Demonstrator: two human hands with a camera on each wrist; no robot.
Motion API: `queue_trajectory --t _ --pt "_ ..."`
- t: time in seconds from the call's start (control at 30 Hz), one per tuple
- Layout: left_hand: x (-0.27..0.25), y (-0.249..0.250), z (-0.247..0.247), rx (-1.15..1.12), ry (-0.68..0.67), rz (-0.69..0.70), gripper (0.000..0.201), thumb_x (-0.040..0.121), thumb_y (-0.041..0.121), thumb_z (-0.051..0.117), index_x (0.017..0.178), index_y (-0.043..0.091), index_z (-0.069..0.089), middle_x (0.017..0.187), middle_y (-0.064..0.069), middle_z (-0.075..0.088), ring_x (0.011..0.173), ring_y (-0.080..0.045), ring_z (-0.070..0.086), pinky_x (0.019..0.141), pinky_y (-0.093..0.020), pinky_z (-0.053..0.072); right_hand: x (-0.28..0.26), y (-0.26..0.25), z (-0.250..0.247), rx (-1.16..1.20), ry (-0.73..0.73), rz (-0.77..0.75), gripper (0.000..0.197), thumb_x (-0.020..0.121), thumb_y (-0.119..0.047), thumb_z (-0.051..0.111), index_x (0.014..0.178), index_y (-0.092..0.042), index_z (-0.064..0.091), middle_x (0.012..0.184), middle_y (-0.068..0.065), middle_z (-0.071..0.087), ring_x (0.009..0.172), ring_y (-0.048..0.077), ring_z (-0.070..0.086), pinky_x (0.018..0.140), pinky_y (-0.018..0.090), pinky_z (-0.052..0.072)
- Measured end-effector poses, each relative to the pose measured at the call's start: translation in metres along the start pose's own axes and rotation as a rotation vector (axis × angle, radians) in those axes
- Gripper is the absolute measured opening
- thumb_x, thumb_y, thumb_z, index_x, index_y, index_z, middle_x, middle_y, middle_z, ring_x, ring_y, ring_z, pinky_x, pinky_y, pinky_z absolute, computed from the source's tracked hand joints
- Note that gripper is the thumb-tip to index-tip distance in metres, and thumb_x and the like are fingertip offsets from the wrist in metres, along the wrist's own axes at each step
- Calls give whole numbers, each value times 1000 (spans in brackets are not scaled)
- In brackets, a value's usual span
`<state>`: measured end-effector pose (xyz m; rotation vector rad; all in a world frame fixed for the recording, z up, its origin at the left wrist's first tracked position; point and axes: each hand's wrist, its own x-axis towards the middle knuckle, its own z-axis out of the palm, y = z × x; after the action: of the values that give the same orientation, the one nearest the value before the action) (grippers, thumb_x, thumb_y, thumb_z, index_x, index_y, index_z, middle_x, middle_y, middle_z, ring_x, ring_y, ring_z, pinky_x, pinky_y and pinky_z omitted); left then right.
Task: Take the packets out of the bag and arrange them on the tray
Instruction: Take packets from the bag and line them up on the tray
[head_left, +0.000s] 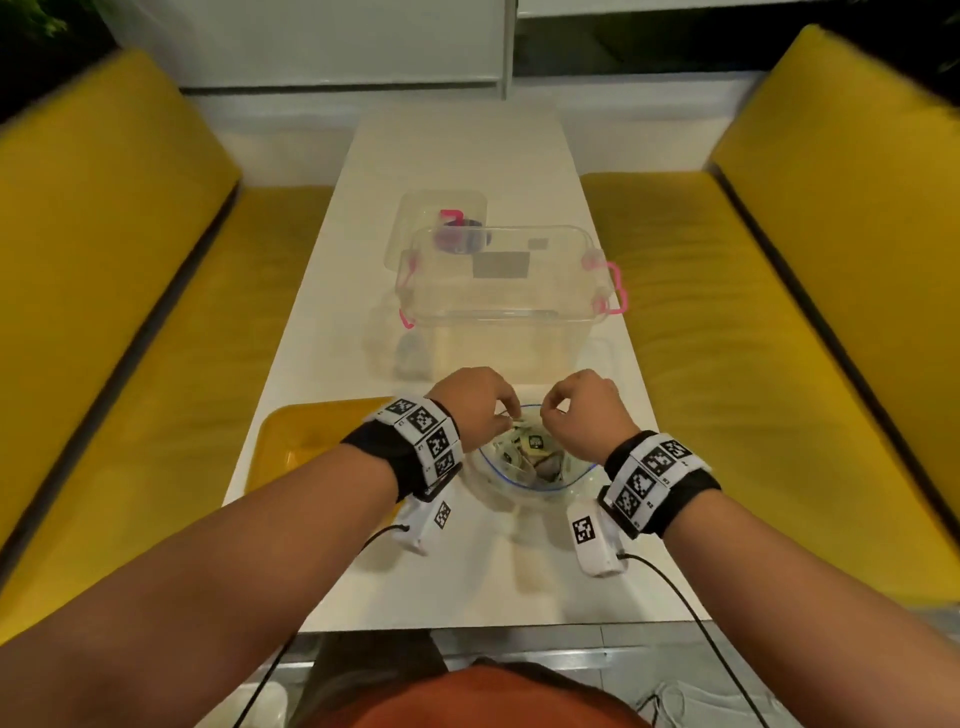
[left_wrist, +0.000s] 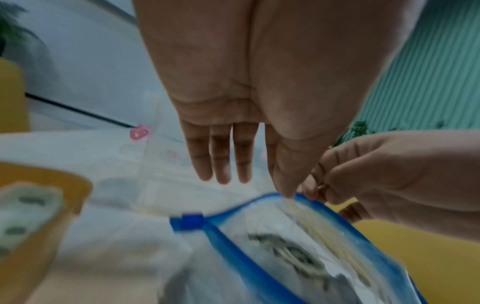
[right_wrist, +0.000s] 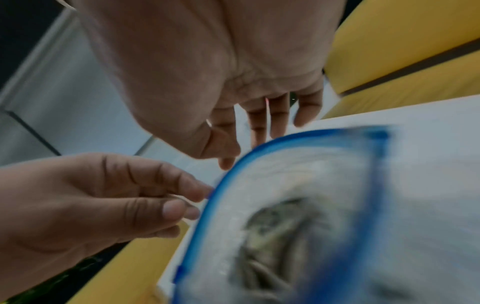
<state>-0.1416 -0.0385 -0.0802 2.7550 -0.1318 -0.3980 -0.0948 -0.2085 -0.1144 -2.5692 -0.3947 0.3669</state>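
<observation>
Clear zip bag (head_left: 537, 457) with blue rim is held mouth-up at the near centre of the white table (head_left: 467, 171), mouth spread into an oval whose long axis runs left-right. In the wrist views the blue slider tab (left_wrist: 191, 221) sits at the left end of the zip line.

Left hand (head_left: 475, 402) is at the far-left rim of the bag: thumb and index pinched narrow on a pale packet edge (left_wrist: 293, 203) at the rim, other three fingers (left_wrist: 221, 162) straight and free. What exactly is pinched, packet or bag film, is blurred.

Right hand (head_left: 584, 405) is at the far-right rim, fingers curled, thumb and index closed on the blue rim (right_wrist: 228, 174); contact is partly hidden by blur.

Packets (head_left: 530, 449) are seen inside the bag, a loose pile with dark print, orientations mixed; none can be read clearly.

Yellow tray (head_left: 291, 441) lies just left of the bag, partly covered by the left forearm. One packet (left_wrist: 23, 207) is seen lying in it in the left wrist view.

Clear storage bin (head_left: 498, 291) with pink latches stands farther along the table; a smaller clear container (head_left: 441, 223) sits behind it. Yellow benches (head_left: 104, 260) flank the table on both sides.
</observation>
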Motion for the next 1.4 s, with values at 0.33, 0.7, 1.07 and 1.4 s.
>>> queue_trajectory --t 0.33,0.7,1.07,1.4 --pt "23 4 35 -88 -117 -171 72 81 7 65 145 24 35 133 -6 54 114 -26 57 89 -30 49 -21 42 14 238 -175 -13 66 77 -2 69 137 -22 49 136 8 52 124 25 52 99 28 44" --pt "26 0 50 -192 -162 -310 56 85 17 63 135 28 43 119 -10 61 84 -23 58 68 -26 45 -17 72 15 265 -55 -9 31 95 -9 50 119 -19 67 127 9 57 115 24 58 96 25 45" --pt "28 7 49 -176 -138 -321 67 80 3 64 139 22 39 118 -12 59 91 -27 66 70 -31 56 -25 83 13 466 -154 -36 56 82 0 59 132 -24 58 111 4 63 83 11 61 68 17 50" --pt "26 9 52 106 -101 -343 59 68 27 82 119 29 53 121 -6 40 104 -29 54 84 -34 50 -33 79 22 284 -216 -72 63 78 -12 75 136 -23 55 129 4 57 115 22 59 99 35 50"
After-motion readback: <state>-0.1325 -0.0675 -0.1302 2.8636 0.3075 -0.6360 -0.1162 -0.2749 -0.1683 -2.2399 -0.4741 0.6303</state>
